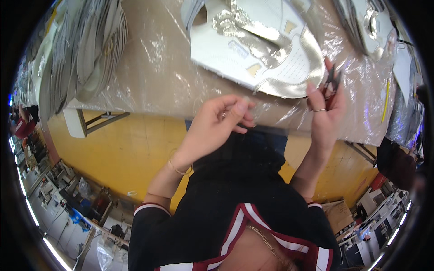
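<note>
A white shoe upper point(212, 54) with shiny gold trim lies flat near the table's front edge, its rounded toe to the right. More gold pieces point(266, 40) are attached across its middle. My right hand point(326, 106) is at the toe, thumb beside the gold rim, fingers partly hidden behind it. Small thread snips point(333, 83) with dark blades and red on the handle are held in that hand. Just below the upper's lower edge is my left hand point(221, 117), apart from it. Its thumb presses against curled fingers; anything between them is too small to make out.
Plastic film covers the brown table point(153, 77). Stacked grey-white shoe parts point(86, 49) lie at the left, and more white and gold uppers point(368, 27) at the far right. A yellow strip point(385, 101) lies near the right edge. Below is a yellow floor point(122, 153).
</note>
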### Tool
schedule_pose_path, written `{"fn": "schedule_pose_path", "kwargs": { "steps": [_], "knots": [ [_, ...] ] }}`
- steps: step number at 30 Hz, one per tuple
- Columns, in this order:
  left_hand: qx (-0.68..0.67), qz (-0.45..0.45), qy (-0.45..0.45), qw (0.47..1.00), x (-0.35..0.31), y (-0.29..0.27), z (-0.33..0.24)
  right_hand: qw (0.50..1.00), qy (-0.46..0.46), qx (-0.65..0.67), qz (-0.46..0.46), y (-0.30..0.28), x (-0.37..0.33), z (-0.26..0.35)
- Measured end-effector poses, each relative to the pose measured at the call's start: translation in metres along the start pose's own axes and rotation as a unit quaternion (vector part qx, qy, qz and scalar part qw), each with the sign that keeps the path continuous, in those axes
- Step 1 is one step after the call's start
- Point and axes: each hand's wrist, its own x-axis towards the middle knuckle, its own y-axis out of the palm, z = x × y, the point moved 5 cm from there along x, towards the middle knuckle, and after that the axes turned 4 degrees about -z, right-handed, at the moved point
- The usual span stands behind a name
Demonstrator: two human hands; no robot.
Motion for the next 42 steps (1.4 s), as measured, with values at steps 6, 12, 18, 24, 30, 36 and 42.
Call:
{"fn": "schedule_pose_path", "kwargs": {
  "steps": [6, 12, 18, 24, 30, 36, 42],
  "knots": [
    [-0.247, 0.010, 0.050, 0.968, 0.017, 0.001, -0.001, 0.997, 0.016, 0.043, 0.064, 0.001, -0.016, 0.010],
    [-0.180, 0.003, 0.025, 0.983, 0.032, 0.002, -0.003, 0.969, -0.074, -0.236, 0.009, -0.013, -0.021, 0.016],
    [-0.185, 0.026, -0.006, 0.982, 0.028, 0.006, -0.004, 0.900, -0.241, -0.362, 0.047, -0.012, -0.049, 0.041],
    [-0.158, 0.023, -0.008, 0.987, 0.023, 0.010, -0.003, 0.815, -0.319, -0.461, 0.145, 0.010, -0.060, 0.043],
    [-0.142, 0.003, 0.008, 0.990, 0.021, 0.012, -0.005, 0.818, -0.366, -0.417, 0.152, 0.020, -0.054, 0.039],
    [-0.156, 0.018, 0.012, 0.988, 0.022, 0.015, -0.014, 0.812, -0.413, -0.403, 0.085, 0.013, -0.054, 0.037],
    [-0.143, 0.017, 0.035, 0.989, 0.024, 0.020, -0.020, 0.815, -0.439, -0.373, 0.058, 0.007, -0.053, 0.037]
  ]
}}
